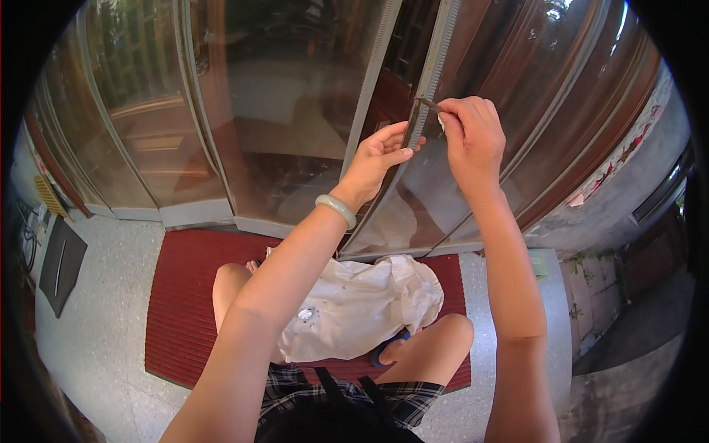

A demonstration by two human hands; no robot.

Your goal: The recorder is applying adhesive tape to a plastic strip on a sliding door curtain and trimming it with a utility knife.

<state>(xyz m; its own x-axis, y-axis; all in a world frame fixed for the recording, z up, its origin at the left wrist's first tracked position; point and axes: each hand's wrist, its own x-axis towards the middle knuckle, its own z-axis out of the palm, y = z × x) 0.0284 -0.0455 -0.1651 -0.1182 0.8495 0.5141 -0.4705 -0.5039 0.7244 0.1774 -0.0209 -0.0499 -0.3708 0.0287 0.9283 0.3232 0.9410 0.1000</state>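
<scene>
A clear plastic door curtain [295, 103] hangs before me, its panels edged with grey ribbed strips. My left hand [380, 159], with a pale bangle on its wrist, pinches one edge strip [434, 66] between thumb in front and fingers behind. Slightly higher and to the right, my right hand [475, 140] grips a thin dark blade-like tool [430, 105]. Its tip reaches that same strip; whether it cuts or scrapes cannot be made out. Below, a white cloth [354, 303] is spread between my legs, with dark flecks and a small shiny scrap [305, 314] on it.
A ribbed red mat [199, 295] lies under the cloth and my feet, on a speckled grey floor [111, 325]. Far left are a dark flat mat [61, 266] and a yellow slatted object [50, 196]. Brown wooden doors stand behind the curtain; a wall [628, 184] rises at right.
</scene>
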